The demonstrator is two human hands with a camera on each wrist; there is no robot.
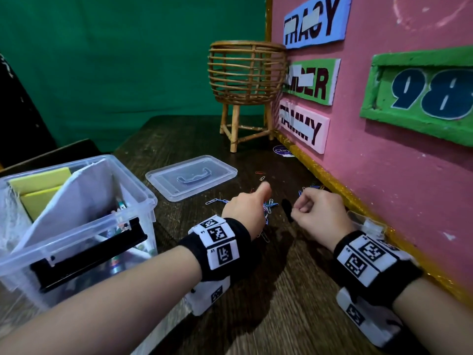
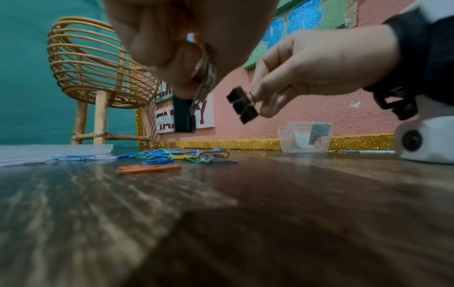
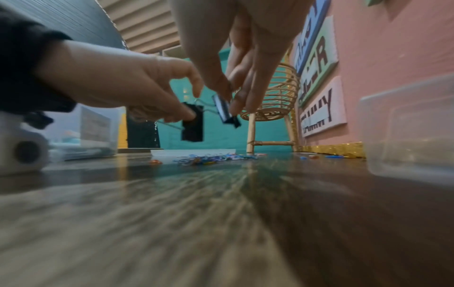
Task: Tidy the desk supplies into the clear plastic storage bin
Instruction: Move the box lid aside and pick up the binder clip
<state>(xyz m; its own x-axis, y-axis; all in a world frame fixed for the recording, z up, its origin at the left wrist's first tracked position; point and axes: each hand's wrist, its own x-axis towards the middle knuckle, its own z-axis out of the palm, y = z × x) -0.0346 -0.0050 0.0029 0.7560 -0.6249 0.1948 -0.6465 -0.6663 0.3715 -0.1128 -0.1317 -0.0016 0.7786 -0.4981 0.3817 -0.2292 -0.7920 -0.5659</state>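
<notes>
My left hand [image 2: 181, 77] pinches the wire handles of a black binder clip [image 2: 183, 114], which hangs just above the wooden table. My right hand [image 2: 265, 103] pinches a second black binder clip [image 2: 242, 105] close beside it. From the head view this second clip [image 1: 286, 208] shows between my left hand [image 1: 245, 206] and right hand [image 1: 307, 208]. The first clip is hidden there under my left hand. Several coloured paper clips [image 1: 268, 204] lie scattered on the table beyond both hands. The clear storage bin [image 1: 143, 198] stands open at the left, holding yellow pads, paper and pens.
The bin's clear lid [image 1: 190, 176] lies flat behind the paper clips. A small clear container [image 1: 368, 224] sits by my right wrist against the pink board [image 1: 384, 162]. A wicker basket on legs [image 1: 245, 80] stands at the back. The table's edge runs past the bin.
</notes>
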